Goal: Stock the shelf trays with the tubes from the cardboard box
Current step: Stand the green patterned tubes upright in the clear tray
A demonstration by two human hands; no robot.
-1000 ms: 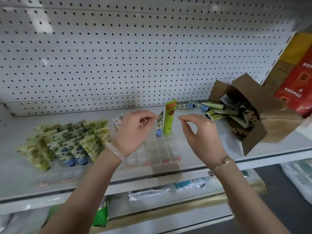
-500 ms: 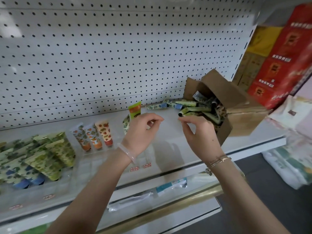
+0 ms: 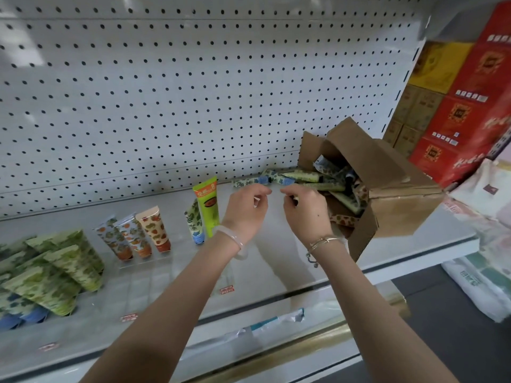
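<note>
- Left hand (image 3: 246, 210): over the shelf (image 3: 409, 244), fingers curled, thumb meeting forefinger, nothing seen in it.
- Right hand (image 3: 304, 212): fingers curled, back of hand to camera. Cannot tell if it pinches anything.
- Cardboard box (image 3: 392, 189): tipped on its side at the right end of the shelf, mouth facing left, flaps splayed.
- Loose tubes (image 3: 318, 176): spill from the box mouth, lying flat just right of and behind the right hand. Long axes mostly run left-right along the pegboard (image 3: 166, 92).
- Right hand is nearer and just beside the pile. The left is a bit further left, near a stray tube (image 3: 249, 182).
- Looks: slim soft tubes, green leaf or orange fruit print, dark or blue caps.
- Already standing cap-down: tall green tube (image 3: 208, 208), small leaf-print tube (image 3: 195, 223), three fruit-print tubes (image 3: 135, 236), and the leaning green batch (image 3: 55, 266) far left.
- Clear divided tray (image 3: 177, 275): below the left forearm, many slots unfilled.
- Judgement: a short rightward reach, gripping across a tube's width.
</note>
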